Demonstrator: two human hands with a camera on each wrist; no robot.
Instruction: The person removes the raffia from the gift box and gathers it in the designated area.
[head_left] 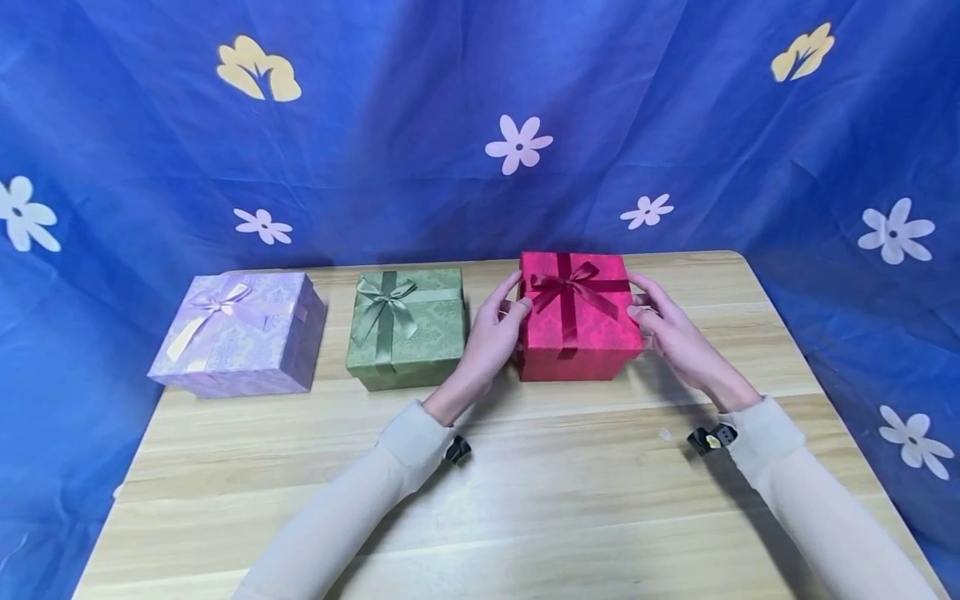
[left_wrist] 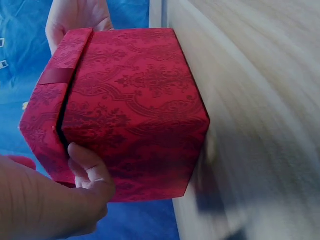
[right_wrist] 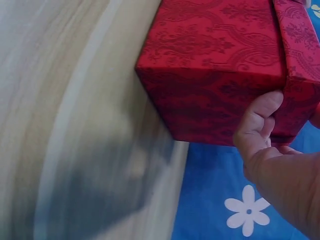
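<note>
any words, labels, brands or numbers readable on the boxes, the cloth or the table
None: no readable text in any view.
Red box, held by left hand and right hand: only a damask pattern and ribbon.
Green box and lilac box: pattern and bows only.
Blue cloth: printed flowers, no letters.
Table: plain wood grain.

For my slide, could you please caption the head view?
Both hands, left hand and right hand, hold a red gift box on the table.

Head view bright, even, sharp; soft shadows under sleeves on table [head_left: 570, 517], edges bowed by wide lens. Both wrist views: wood grain smeared, probably motion blur; red box [left_wrist: 135, 110] fairly sharp, dark shadow beneath it
</note>
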